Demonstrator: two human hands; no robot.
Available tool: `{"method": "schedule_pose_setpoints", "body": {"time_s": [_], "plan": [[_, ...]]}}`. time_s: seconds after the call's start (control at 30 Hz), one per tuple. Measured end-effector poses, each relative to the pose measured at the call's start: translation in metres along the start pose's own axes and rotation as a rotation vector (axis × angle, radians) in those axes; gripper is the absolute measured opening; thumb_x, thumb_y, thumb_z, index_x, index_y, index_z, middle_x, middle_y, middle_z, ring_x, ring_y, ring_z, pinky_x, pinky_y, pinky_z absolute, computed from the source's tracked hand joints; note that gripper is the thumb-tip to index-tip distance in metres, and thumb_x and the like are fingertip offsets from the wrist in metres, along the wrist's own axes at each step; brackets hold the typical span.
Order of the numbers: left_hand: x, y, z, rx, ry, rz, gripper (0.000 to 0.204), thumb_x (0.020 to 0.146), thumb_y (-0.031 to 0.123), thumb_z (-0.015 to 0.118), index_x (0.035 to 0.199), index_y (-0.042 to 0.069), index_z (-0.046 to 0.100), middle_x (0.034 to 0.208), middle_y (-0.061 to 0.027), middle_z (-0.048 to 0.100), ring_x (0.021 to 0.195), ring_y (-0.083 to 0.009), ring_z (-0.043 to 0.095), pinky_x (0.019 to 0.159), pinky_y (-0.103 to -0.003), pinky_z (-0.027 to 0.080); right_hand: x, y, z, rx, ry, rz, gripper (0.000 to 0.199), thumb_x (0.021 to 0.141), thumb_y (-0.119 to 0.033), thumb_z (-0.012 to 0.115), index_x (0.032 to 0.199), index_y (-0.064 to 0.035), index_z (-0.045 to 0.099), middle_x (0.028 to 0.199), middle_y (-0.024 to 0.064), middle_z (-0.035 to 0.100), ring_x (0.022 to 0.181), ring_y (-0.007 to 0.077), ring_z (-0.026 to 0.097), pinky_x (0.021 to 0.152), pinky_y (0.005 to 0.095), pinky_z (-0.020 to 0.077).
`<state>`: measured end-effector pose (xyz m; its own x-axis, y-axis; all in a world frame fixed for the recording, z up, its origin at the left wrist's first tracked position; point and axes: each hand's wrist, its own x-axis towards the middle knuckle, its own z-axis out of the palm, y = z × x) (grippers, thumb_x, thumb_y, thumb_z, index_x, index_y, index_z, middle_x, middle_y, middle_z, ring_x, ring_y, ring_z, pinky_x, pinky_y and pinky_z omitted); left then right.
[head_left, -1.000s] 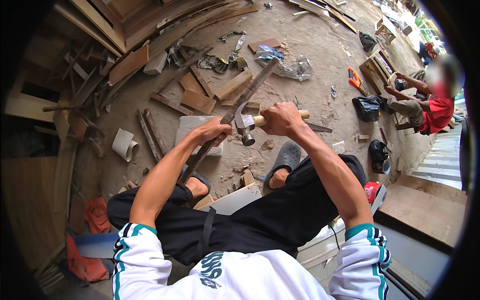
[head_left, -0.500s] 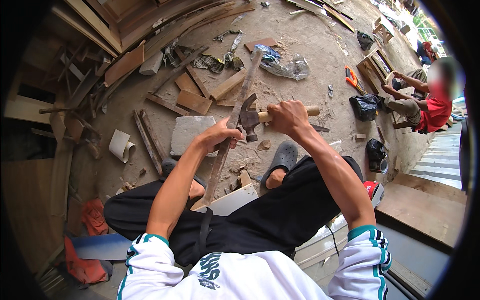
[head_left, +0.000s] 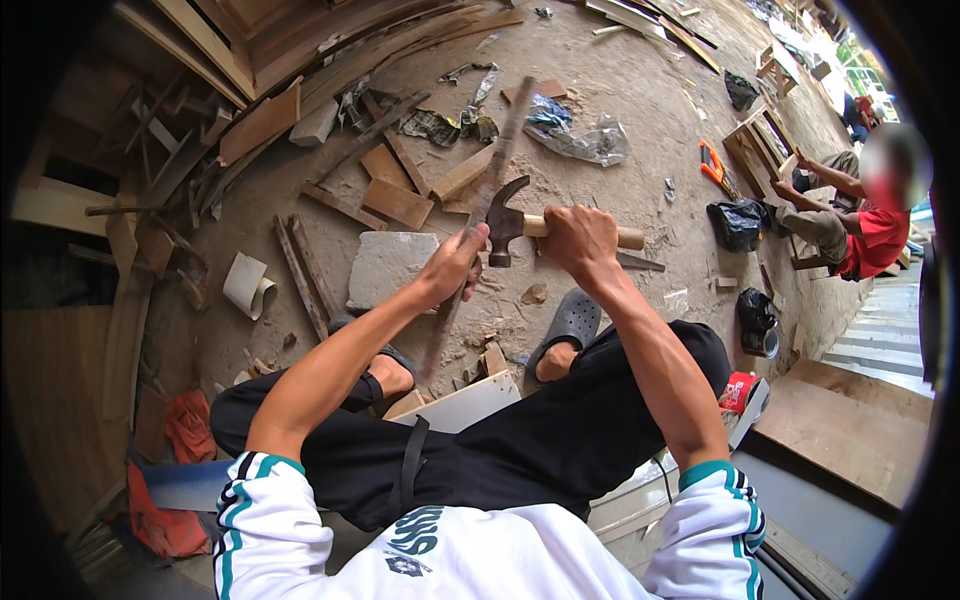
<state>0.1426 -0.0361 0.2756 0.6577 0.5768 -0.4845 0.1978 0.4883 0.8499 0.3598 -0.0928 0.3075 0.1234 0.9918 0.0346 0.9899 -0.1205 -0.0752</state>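
Wooden and long, a thin strip (head_left: 478,215) stands tilted over the dusty floor (head_left: 640,110), the left hand (head_left: 452,266) closed around its middle. The right hand (head_left: 580,238) grips a claw hammer (head_left: 508,222), its head touching the strip.

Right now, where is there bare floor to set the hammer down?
Bare floor lies right of the hammer, between the clear plastic sheet and the black bag. A smaller patch sits between the flat stone slab and the grey sandal. The left is crowded with wood offcuts.
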Motion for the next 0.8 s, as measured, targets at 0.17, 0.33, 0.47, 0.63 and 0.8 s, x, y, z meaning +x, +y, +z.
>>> {"method": "schedule_pose_setpoints", "body": {"time_s": [0.17, 0.33, 0.47, 0.63, 0.8], "plan": [[0.015, 0.007, 0.028, -0.225, 0.333, -0.004, 0.061, 0.097, 0.070, 0.038, 0.099, 0.009, 0.047, 0.063, -0.0013, 0.045, 0.045, -0.0154, 0.048, 0.046, -0.031, 0.046, 0.012, -0.001, 0.009, 0.025, 0.015, 0.101, 0.012, 0.076, -0.019, 0.064, 0.078, -0.0121, 0.075, 0.068, 0.0142, 0.070, 0.062, 0.0280, 0.072, 0.055, 0.0387, 0.0552], [0.013, -0.006, 0.006, -0.352, 0.040, 0.074, 0.059, 0.098, 0.069, 0.037, 0.099, 0.012, 0.047, 0.057, -0.0001, 0.041, 0.044, -0.0146, 0.047, 0.045, -0.029, 0.045, 0.015, 0.013, -0.007, -0.061, -0.038, -0.045, 0.012, 0.077, -0.027, 0.068, 0.076, -0.0150, 0.069, 0.062, 0.0080, 0.067, 0.056, 0.0246, 0.068, 0.051, 0.0395, 0.0513], [0.001, 0.008, -0.017, -0.496, -0.168, 0.132, 0.059, 0.098, 0.069, 0.034, 0.097, 0.011, 0.046, 0.054, 0.0004, 0.040, 0.041, -0.0147, 0.048, 0.044, -0.029, 0.047, 0.014, 0.014, -0.012, -0.081, -0.009, -0.128, 0.010, 0.076, -0.025, 0.067, 0.075, -0.0154, 0.068, 0.061, 0.0074, 0.066, 0.056, 0.0252, 0.068, 0.052, 0.0395, 0.0519], [-0.011, 0.012, -0.033, -0.413, -0.230, 0.189, 0.052, 0.099, 0.060, 0.046, 0.094, 0.008, 0.050, 0.063, -0.0006, 0.048, 0.048, -0.0138, 0.055, 0.049, -0.028, 0.050, 0.010, 0.015, -0.011, -0.022, 0.068, -0.158, 0.006, 0.075, -0.021, 0.067, 0.077, -0.0161, 0.069, 0.064, 0.0071, 0.067, 0.060, 0.0257, 0.070, 0.055, 0.0388, 0.0538], [-0.005, 0.014, -0.025, -0.160, 0.072, 0.176, 0.033, 0.096, 0.028, 0.061, 0.111, -0.001, 0.061, 0.081, -0.0046, 0.057, 0.059, -0.0134, 0.059, 0.057, -0.030, 0.053, 0.001, 0.020, -0.002, 0.029, 0.128, -0.243, 0.005, 0.072, -0.019, 0.068, 0.075, -0.0158, 0.067, 0.064, 0.0050, 0.067, 0.060, 0.0248, 0.069, 0.056, 0.0397, 0.0528]]}}
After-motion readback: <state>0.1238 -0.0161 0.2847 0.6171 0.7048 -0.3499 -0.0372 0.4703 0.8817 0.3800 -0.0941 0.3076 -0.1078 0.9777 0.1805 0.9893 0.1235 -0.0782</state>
